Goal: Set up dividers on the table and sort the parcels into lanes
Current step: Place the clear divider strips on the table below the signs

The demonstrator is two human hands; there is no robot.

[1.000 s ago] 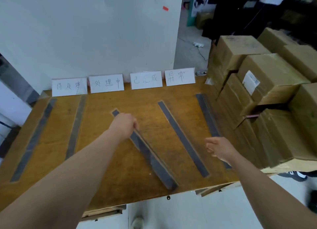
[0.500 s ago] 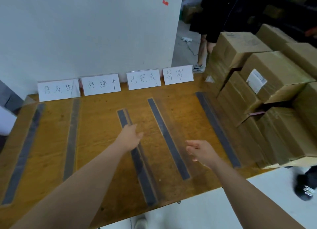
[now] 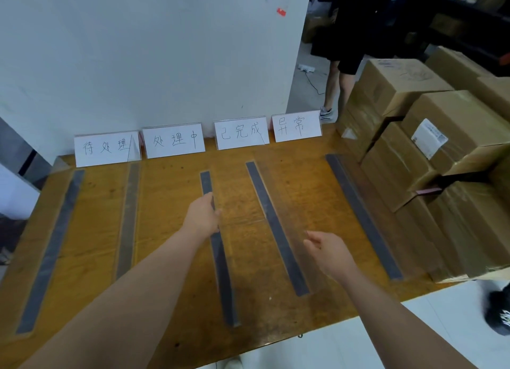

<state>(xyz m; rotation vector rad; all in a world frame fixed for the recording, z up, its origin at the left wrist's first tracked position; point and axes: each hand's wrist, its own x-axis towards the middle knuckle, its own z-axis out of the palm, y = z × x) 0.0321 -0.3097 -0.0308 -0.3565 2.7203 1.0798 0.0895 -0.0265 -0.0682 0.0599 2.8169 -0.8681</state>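
Five long grey dividers lie on the wooden table point(image 3: 171, 308). My left hand point(image 3: 202, 217) grips the middle divider point(image 3: 222, 274) about a third of the way down from its far end; the strip runs nearly straight toward me. The other dividers lie at the far left point(image 3: 49, 252), left of centre point(image 3: 128, 219), right of centre point(image 3: 276, 228) and right point(image 3: 361, 214). My right hand point(image 3: 328, 251) hovers with relaxed fingers just right of the right-of-centre divider, holding nothing. Cardboard parcels point(image 3: 447, 159) are stacked on the table's right end.
Four white handwritten label cards point(image 3: 174, 141) stand along the table's back edge against a white wall. A person in dark clothes point(image 3: 350, 37) stands behind the parcels. A black shoe point(image 3: 499, 313) is on the floor at the right, beyond the table's near edge.
The middle divider, held by my left hand, swung from a diagonal to nearly parallel with the others. My right hand stayed hovering and empty.
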